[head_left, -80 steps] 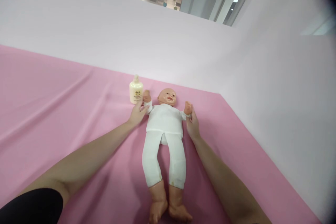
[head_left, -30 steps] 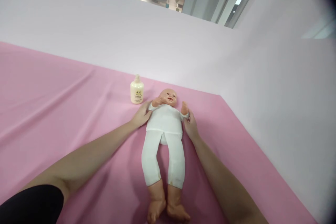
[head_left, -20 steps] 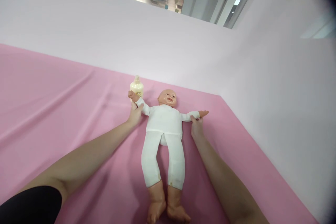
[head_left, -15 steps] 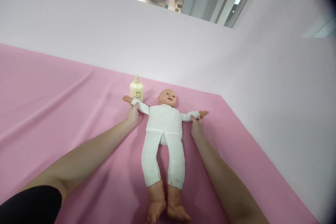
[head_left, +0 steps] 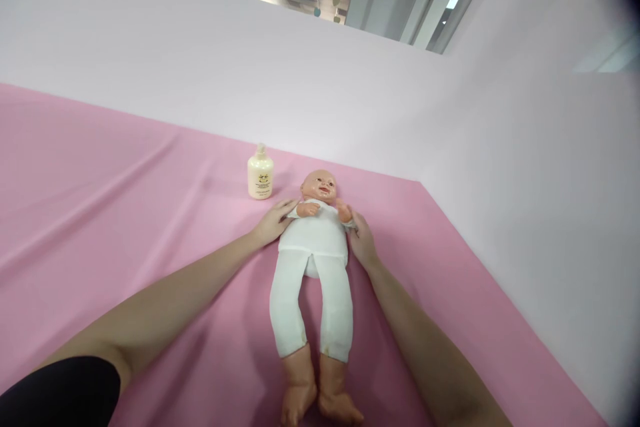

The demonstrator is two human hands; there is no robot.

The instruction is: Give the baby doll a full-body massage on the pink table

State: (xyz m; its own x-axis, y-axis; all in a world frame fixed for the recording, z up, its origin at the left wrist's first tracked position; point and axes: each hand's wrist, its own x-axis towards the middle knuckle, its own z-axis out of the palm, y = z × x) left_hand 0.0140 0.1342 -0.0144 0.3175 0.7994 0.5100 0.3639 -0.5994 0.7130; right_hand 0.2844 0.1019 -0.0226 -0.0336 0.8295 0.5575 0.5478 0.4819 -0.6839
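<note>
A baby doll in a white top and white trousers lies on its back on the pink sheet, head away from me. Both of its arms are folded in over its chest. My left hand grips the doll's arm on the left side. On the other side, my right hand grips the doll's other arm at the sleeve. A small cream lotion bottle stands upright just left of the doll's head, apart from my left hand.
A white wall rises behind the sheet's far edge and another closes the right side. The pink sheet spreads wide to the left with soft folds. Ceiling lights and hanging shapes show above the wall.
Half a second ago the doll's arms were stretched out sideways. Both my hands have brought them inward, so the arms now cross over the chest.
</note>
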